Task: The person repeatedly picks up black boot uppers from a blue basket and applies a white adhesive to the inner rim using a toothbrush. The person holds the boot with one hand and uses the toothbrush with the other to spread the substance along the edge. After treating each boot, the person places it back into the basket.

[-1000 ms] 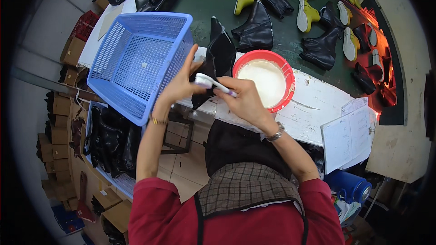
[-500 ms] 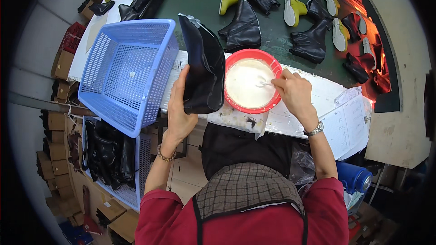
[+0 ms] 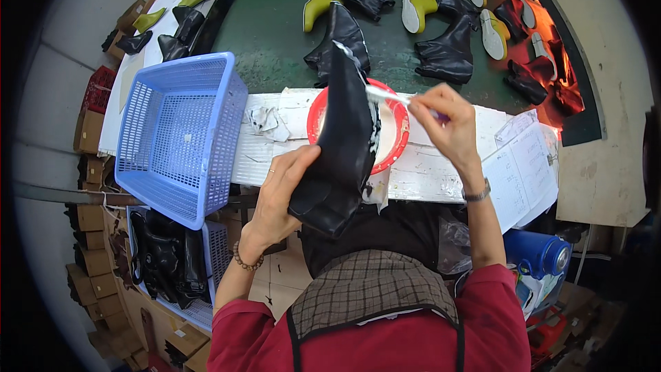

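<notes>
Clock positions are read from the center of the black boot point(image 3: 341, 138), with twelve o'clock at the far side of the bench. The boot is held tilted above the white bench point(image 3: 447, 172), partly covering the red bowl point(image 3: 401, 139) of white liquid. A green belt point(image 3: 261, 55) lies at 12 o'clock; a blue basket point(image 3: 235, 114) stands at 9 o'clock.

Left hand point(image 3: 279, 189), at 8 o'clock: closed around the lower part of the boot. Right hand point(image 3: 447, 120), at 3 o'clock: fingers pinched on the handle of a brush point(image 3: 391, 96). I cannot tell whether the bristles touch the boot or stop just beside it.

Step in hand, as I judge it: coating the boot's right-hand edge, where white streaks show patchily. The next move calls for a steady left grip and even strokes along that edge.
</notes>
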`<action>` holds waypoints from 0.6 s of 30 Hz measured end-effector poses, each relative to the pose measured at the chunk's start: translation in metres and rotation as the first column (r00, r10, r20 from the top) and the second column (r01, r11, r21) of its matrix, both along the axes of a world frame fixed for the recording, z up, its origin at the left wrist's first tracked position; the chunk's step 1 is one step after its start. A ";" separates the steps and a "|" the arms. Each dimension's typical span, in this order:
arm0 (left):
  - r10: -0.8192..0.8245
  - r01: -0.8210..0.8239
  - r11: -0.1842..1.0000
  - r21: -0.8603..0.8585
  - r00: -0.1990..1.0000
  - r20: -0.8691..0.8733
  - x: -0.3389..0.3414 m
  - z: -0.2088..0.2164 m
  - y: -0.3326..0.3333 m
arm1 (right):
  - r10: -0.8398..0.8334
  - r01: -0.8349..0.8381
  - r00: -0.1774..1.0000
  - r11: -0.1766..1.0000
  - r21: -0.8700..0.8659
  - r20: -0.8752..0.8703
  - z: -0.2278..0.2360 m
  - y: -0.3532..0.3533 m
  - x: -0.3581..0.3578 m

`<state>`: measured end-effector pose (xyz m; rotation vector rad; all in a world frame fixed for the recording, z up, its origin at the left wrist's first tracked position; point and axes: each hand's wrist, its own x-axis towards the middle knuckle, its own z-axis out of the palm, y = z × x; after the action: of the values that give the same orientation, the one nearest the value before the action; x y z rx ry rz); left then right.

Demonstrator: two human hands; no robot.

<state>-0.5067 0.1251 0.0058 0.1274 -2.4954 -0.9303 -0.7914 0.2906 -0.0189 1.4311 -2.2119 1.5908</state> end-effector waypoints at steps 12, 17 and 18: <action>0.260 -0.268 0.963 -0.013 0.945 -0.201 -0.019 -0.010 -0.016 | 0.220 -0.209 0.974 0.965 -0.160 0.052 -0.001 -0.004 0.029; 0.287 -0.319 0.947 -0.034 0.890 -0.354 -0.040 -0.017 -0.024 | 0.253 -0.238 0.962 0.961 -0.141 0.105 -0.001 0.005 0.054; 0.285 -0.324 0.945 -0.043 0.882 -0.374 -0.044 -0.017 -0.025 | 0.257 -0.242 0.961 0.961 -0.135 0.107 0.000 0.006 0.057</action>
<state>-0.5507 0.1000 -0.0108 0.2795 -2.0955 -0.6237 -0.7347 0.2969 -0.0191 1.6750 -2.0192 1.9038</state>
